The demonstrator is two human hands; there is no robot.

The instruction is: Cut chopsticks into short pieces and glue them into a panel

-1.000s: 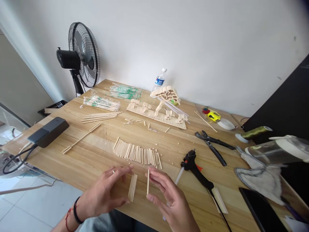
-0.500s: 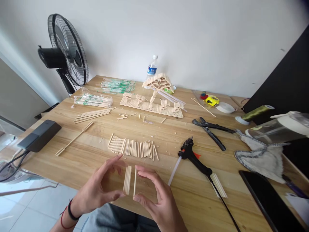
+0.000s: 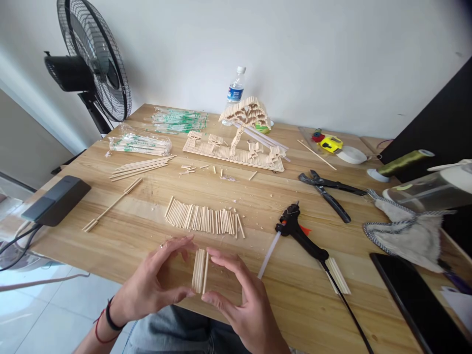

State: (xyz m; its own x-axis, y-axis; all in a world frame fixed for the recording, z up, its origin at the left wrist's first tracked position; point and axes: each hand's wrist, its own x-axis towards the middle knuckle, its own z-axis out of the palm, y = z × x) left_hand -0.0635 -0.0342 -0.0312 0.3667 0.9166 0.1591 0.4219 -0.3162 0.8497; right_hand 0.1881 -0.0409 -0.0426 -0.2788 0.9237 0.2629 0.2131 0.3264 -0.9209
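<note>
Between thumb and fingers, my left hand (image 3: pixel 162 275) grips a small panel of short wooden sticks (image 3: pixel 198 271) lying side by side. My right hand (image 3: pixel 239 290) pinches a single short wooden stick (image 3: pixel 205 273) by its two ends, close along the panel's right edge; whether they touch I cannot tell. Just beyond my hands, a row of cut wooden sticks (image 3: pixel 201 218) is spread on the table. To the right lies a black hot glue gun (image 3: pixel 300 233) with a glue stick (image 3: pixel 269 255) in its back. Another small stick panel (image 3: pixel 338 276) rests under its cord.
A stick-built model of a tree and small stands (image 3: pixel 236 152) sits at the back before a water bottle (image 3: pixel 235 91). Pliers (image 3: pixel 326 194), a cloth (image 3: pixel 405 236) and a phone (image 3: pixel 413 300) lie right. Bagged sticks (image 3: pixel 140 145), a dark power block (image 3: pixel 55 201) and a fan (image 3: pixel 92 64) are left.
The single stick in my right hand and the panel in my left have come closer together, leaving a much narrower gap. The view has shifted slightly.
</note>
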